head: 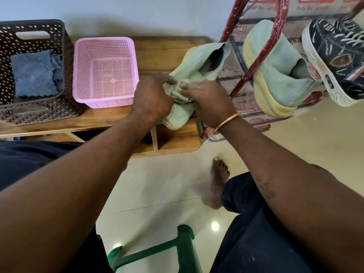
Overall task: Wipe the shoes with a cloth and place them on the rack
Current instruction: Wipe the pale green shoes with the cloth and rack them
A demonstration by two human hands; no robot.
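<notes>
A mint-green knit shoe (199, 62) lies on the wooden table (157, 48), toe towards me. My left hand (151, 97) grips it over the middle, and my right hand (208, 103) pinches a bunched fold of pale fabric (180, 93) at the same spot. Whether that fold is the shoe's knit or a separate cloth I cannot tell. A folded blue cloth (35, 73) lies in the brown basket (39, 113). The matching mint shoe (279, 75) and a dark sneaker (334, 56) sit on the red-framed rack (262, 44) at the right.
An empty pink basket (104, 99) stands on the table between the brown basket and the shoe. A green stool frame (183, 251) is below me on the tiled floor. My bare foot (218, 182) rests beside the table's corner.
</notes>
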